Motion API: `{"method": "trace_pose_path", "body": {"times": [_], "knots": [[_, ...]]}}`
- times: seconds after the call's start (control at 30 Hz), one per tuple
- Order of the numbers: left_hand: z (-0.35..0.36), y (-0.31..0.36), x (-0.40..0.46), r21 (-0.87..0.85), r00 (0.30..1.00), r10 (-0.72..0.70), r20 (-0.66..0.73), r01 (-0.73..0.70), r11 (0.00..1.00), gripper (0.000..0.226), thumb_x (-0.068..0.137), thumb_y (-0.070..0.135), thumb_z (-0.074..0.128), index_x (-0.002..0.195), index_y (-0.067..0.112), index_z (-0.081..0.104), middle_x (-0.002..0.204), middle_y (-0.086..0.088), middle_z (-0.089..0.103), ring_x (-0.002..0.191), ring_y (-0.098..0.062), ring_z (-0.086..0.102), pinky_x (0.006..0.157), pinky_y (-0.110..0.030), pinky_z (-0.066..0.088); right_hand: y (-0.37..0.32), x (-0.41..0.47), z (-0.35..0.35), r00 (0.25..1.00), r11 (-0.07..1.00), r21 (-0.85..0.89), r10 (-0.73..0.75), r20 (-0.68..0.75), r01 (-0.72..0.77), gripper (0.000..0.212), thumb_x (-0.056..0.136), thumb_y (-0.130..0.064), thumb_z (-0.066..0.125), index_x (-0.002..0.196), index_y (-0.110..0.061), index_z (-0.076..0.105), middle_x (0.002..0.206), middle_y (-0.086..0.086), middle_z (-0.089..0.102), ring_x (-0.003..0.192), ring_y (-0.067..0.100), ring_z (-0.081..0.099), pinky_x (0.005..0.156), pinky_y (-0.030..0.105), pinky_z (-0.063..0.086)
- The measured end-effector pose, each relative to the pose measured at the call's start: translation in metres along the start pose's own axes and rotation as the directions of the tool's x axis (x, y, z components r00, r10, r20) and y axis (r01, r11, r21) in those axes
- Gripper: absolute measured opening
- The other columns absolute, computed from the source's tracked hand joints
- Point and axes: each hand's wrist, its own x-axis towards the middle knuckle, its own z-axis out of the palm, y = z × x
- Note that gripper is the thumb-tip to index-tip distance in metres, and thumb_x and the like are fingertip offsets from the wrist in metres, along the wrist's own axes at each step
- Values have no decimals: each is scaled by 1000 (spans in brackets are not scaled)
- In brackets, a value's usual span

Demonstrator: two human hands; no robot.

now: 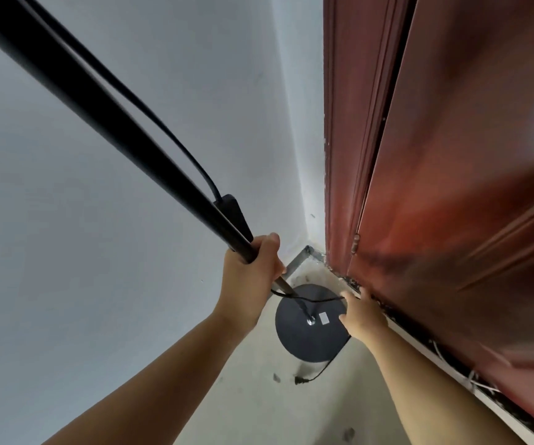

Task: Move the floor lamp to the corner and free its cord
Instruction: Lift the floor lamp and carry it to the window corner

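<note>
A black floor lamp stands in the corner, its thick pole (98,114) rising to the upper left and its round base (310,338) flat on the pale floor. My left hand (252,271) is closed around the pole just below a black switch box (235,216). A thin black cord (315,299) runs from the pole across the base to my right hand (363,313), which pinches it at the base's right edge. More cord comes out from under the base and ends in a plug (298,380) lying on the floor.
A white wall (130,220) fills the left side. A dark red door (468,187) and its frame close off the right, with a debris-strewn threshold strip (452,364) along the bottom. A grey metal strip (301,258) lies in the corner.
</note>
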Motion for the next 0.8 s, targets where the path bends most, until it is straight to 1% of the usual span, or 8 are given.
{"method": "trace_pose_path", "body": {"times": [0.1,0.17,0.27,0.37,0.43,0.57,0.67,0.8], "knots": [[0,1,2,-10,1000,-5,16,5,1000,49,83,13,48,37,25,33,36,12,34,40,-7,33,59,-31,39,-5,0,5,998,997,64,-48,-41,51,21,98,-25,40,105,-10,52,119,17,56,103,34,60,78,36,47],[2,4,2,-11,1000,-21,3,21,1000,46,82,13,48,40,20,32,37,11,33,41,-9,32,61,-34,39,-21,-10,0,982,957,256,-101,-160,140,16,99,-21,36,89,-13,45,97,18,63,90,35,64,68,37,48],[5,9,0,8,999,-41,-12,41,999,46,83,12,48,41,19,30,38,10,31,41,-10,32,61,-34,40,-54,-32,-15,959,713,657,-78,-273,245,22,97,-19,38,76,-26,37,78,12,67,73,30,70,64,48,57],[6,12,1,27,997,-75,-14,75,997,39,80,15,49,47,15,28,40,8,29,44,-13,29,64,-38,36,-70,-52,-18,896,641,633,-238,-374,435,30,88,-14,48,73,-38,37,71,-5,64,66,9,66,60,26,52],[4,14,1,37,995,-97,-19,97,995,39,81,11,48,48,14,28,41,6,27,45,-13,27,66,-38,34,-71,-62,-13,864,671,545,-358,-355,502,33,83,-13,54,76,-40,36,71,-11,50,70,7,58,59,12,40],[2,18,-6,54,988,-130,-85,135,989,41,83,5,47,48,14,30,45,1,30,45,-12,29,57,-32,33,-83,-73,-25,878,727,499,-440,-187,471,25,94,-29,51,74,-33,38,68,-8,47,58,4,49,53,13,36],[-4,28,-25,50,968,-165,-189,177,983,35,84,3,47,52,4,33,52,-11,31,46,-14,31,54,-31,33,-99,-89,-39,869,792,429,-494,32,434,21,99,-29,40,80,-21,40,74,6,49,64,19,47,60,32,36],[-24,57,-53,-2,940,-201,-274,209,978,27,83,4,47,59,0,37,57,-11,30,49,-15,31,53,-30,34,-119,-133,-52,855,822,334,-512,79,461,26,99,-21,36,74,-22,33,65,-1,36,53,12,32,55,29,28]]}}
